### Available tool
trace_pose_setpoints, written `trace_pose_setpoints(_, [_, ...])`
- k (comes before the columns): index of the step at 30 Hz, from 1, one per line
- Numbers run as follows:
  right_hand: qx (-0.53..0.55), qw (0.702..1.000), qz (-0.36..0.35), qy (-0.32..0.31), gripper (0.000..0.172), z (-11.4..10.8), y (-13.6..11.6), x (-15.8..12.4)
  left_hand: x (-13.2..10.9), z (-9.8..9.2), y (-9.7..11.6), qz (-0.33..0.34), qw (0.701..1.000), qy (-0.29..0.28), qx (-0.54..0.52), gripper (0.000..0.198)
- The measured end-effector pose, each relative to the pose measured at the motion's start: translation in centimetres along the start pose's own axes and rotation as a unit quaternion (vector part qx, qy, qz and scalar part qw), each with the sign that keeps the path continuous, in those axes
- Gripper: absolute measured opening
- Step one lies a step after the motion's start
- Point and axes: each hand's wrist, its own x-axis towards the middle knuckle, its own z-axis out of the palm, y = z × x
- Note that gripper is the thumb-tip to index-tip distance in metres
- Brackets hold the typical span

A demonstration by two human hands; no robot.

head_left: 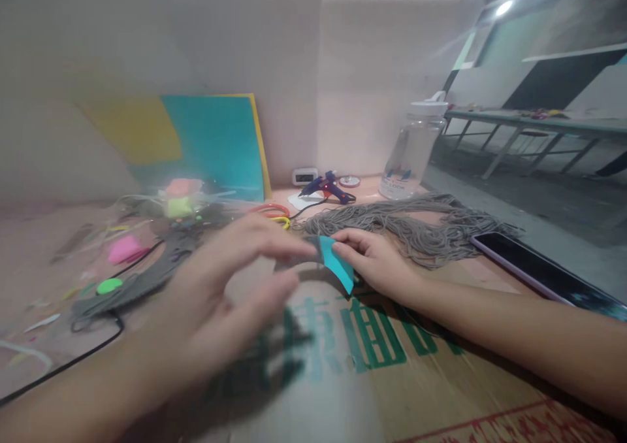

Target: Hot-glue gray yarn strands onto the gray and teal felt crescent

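Head view, blue strip: The blue strip (340, 263) was held up in the middle of the scene, above the cardboard (416, 384) with its green printed characters; it lay at the left edge of the right hand and just right of the left hand's fingertips.
Right hand: The right hand (379, 263) pinched the strip's upper part between thumb and fingers, the lower corner hanging free and curving to the right.
Left hand: The left hand (200, 293), blurred and nearer, had thumb and forefinger spread with a gap between; whether its forefinger touched the dark grey patch beside the strip could not be told.
Far side: Beyond the hands lay a blue glue gun (321, 185), and right of it stood a clear bottle (409, 149).
Right side: Grey cords (382, 217) lay just beyond the right hand, a phone (539, 270) farther right.
Left side: A pink piece (126, 250) and a green disc (109, 286) lay beyond the left forearm.
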Motion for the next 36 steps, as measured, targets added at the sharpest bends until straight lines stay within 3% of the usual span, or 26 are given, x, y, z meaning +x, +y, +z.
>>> trace_pose_setpoints(1, [0.001,1.0,0.001,0.002,0.018,0.0,-0.1,0.0,4.0,0.5,0.6,-0.038,0.999,-0.025,0.009,0.039])
trace_pose_setpoints(3, [0.0,1.0,0.004,0.003,0.019,0.0,-0.1,0.0,10.3,1.9,1.5,-0.14,0.99,-0.017,0.002,0.039])
trace_pose_setpoints(4, [0.0,1.0,0.006,0.002,0.019,0.0,0.0,0.0,12.2,2.6,1.8,-0.173,0.984,-0.011,-0.031,0.038])
trace_pose_setpoints(6, [-0.006,1.0,0.009,-0.006,0.019,0.1,0.1,0.0,13.6,3.7,1.9,-0.238,0.967,-0.023,-0.09,0.039])
trace_pose_setpoints(9, [-0.025,0.999,0.005,-0.021,0.02,0.2,0.1,0.0,12.5,4.3,1.7,-0.268,0.958,-0.035,-0.101,0.035])
trace_pose_setpoints(15, [0.005,0.998,0.016,-0.062,0.025,0.1,-0.4,-0.1,11.6,4.3,1.9,-0.256,0.947,-0.097,-0.168,0.028])
trace_pose_setpoints(21, [0.084,0.992,-0.012,-0.098,0.047,0.1,0.0,1.6,12.0,4.3,1.9,-0.267,0.935,0.021,-0.23,0.027])
trace_pose_setpoints(24, [0.078,0.993,0.029,-0.087,0.041,0.9,-0.1,2.1,12.1,4.3,1.8,-0.275,0.926,0.034,-0.256,0.028])
trace_pose_setpoints(28, [0.028,0.994,0.081,-0.065,0.022,1.7,-1.0,1.6,12.1,4.3,2.0,-0.273,0.938,0.011,-0.214,0.029])
trace_pose_setpoints(36, [0.054,0.99,0.121,-0.04,0.017,2.0,-1.8,1.0,11.4,4.6,1.8,-0.252,0.945,-0.069,-0.195,0.03])
